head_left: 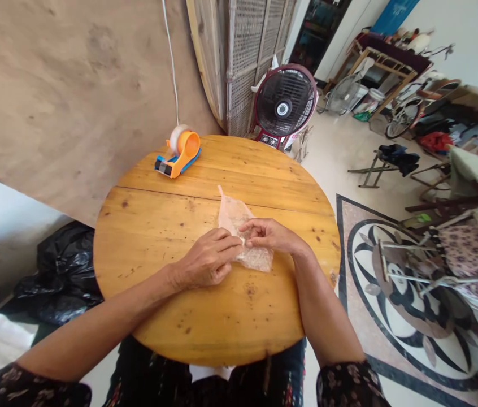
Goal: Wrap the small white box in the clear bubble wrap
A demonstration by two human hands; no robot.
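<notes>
Dark floral sleeves [31,385] bunch near both of my elbows, and my dark-clothed lap [154,373] shows under the near edge of a round wooden tabletop [158,232]. Both forearms reach over it to a crinkled, see-through plastic wrap [258,260], which lies near the middle, partly beneath my fingers, with one thin corner pointing away from me. My left hand [211,257] is mostly curled, back upward, its fingertips at a small pale piece [242,241] on the wrap; how firmly it grips, if at all, I cannot tell. My right hand [269,234] comes over the wrap from the other side, fingers bent and the index tip a little apart from the thumb, which is close by that same pale piece. Whether this hand has hold of anything I cannot make out. Toward the far left edge of the tabletop stands an orange and blue tape dispenser [188,148], well apart from my hands. Beyond the far edge is a dark red fan [283,104], and a black plastic bag [65,265] slumps down to my left.
</notes>
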